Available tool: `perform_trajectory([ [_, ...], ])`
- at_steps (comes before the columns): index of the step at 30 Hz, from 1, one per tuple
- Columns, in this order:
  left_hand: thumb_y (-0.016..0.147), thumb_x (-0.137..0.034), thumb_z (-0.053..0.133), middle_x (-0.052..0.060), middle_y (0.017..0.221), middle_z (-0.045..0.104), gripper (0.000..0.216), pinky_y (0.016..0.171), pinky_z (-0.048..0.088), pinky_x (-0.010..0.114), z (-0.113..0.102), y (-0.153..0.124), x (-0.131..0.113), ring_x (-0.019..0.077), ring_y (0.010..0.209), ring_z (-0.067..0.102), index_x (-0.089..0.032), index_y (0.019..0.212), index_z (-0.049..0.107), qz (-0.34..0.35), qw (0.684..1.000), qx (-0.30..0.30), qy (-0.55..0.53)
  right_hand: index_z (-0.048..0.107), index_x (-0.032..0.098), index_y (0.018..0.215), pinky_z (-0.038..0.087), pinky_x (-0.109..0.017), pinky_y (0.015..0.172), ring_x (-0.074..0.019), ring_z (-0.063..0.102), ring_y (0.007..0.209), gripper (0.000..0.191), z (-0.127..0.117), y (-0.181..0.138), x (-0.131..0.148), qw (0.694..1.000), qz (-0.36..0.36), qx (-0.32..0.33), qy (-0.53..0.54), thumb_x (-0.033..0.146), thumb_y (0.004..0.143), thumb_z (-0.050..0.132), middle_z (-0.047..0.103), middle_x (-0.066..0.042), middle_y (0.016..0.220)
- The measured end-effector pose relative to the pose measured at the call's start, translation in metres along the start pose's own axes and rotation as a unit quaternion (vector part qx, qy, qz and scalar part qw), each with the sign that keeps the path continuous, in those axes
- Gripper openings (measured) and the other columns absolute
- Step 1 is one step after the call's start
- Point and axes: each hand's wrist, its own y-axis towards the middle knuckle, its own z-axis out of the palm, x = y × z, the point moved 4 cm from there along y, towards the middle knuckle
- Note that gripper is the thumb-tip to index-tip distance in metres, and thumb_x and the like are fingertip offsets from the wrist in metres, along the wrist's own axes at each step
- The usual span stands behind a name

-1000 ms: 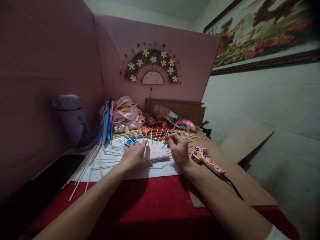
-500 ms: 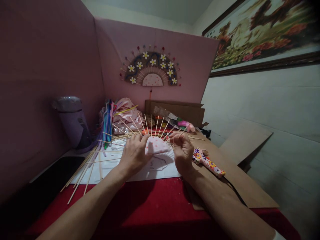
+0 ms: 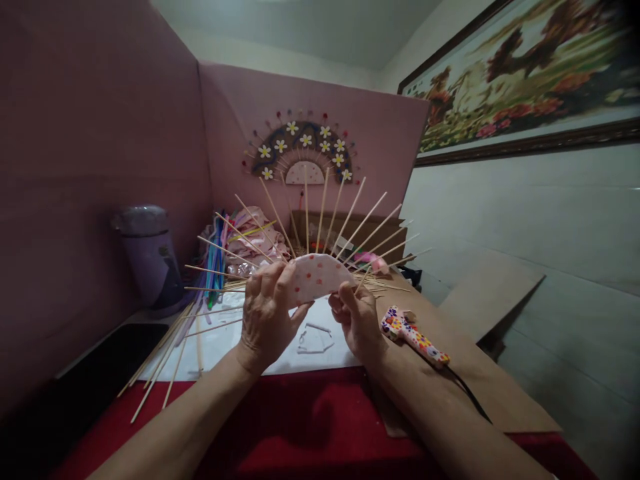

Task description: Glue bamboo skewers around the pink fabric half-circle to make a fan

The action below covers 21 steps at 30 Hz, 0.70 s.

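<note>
A half-round piece (image 3: 320,280) covered in pale cloth with red dots is held up in front of me. Thin wooden sticks (image 3: 307,213) spread from its curved edge like a fan. My left hand (image 3: 270,313) grips its left end, thumb below and fingers on the front. At the lower right corner, my right hand (image 3: 357,317) is closed, its thumb and curled fingers pressed against the corner and the stick end there. Below the fan, a white paper sheet (image 3: 280,360) lies on the table with small thin white scraps (image 3: 316,339) on it.
A flower-patterned glue gun (image 3: 415,337) with a black cord rests on brown cardboard (image 3: 490,373) at right. Loose sticks (image 3: 155,373) lie at left, near a purple tumbler (image 3: 150,260) and pipe cleaners (image 3: 215,253). Pink cloth (image 3: 250,233) is heaped behind. A finished fan (image 3: 305,143) hangs on the pink panel.
Both hands have raised the stick fan from near the paper and tilted it upright. My right hand has moved from among the right-hand sticks to the half-round's lower right corner.
</note>
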Motion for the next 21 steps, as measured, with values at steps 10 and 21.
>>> perform_trajectory([
  [10, 0.078, -0.023, 0.064, 0.014, 0.112, 0.054, 0.039, 0.091, 0.042, 0.045, -0.014, 0.002, -0.009, 0.027, 0.107, 0.049, -0.019, 0.114, 0.05, 0.039, 0.995, -0.062, -0.074, 0.055, 0.019, 0.069, 0.022, -0.016, 0.033, -0.0037, 0.04, 0.04, 0.036, -0.015, 0.009, -0.008, 0.987, 0.057, -0.12, 0.092, 0.03, 0.05, 0.084, 0.051, 0.008, 0.052],
  [21, 0.074, -0.039, 0.065, -0.001, 0.06, 0.058, 0.026, 0.041, 0.036, 0.024, 0.046, -0.028, -0.01, 0.0095, 0.043, 0.046, -0.015, 0.082, 0.057, -0.378, 0.718, 0.237, -0.534, 0.058, 0.02, 0.075, 0.022, -0.012, 0.029, -0.0032, 0.044, 0.042, 0.033, -0.018, 0.015, -0.009, 0.97, 0.086, -0.092, 0.208, 0.018, 0.052, 0.082, 0.057, 0.009, 0.056],
])
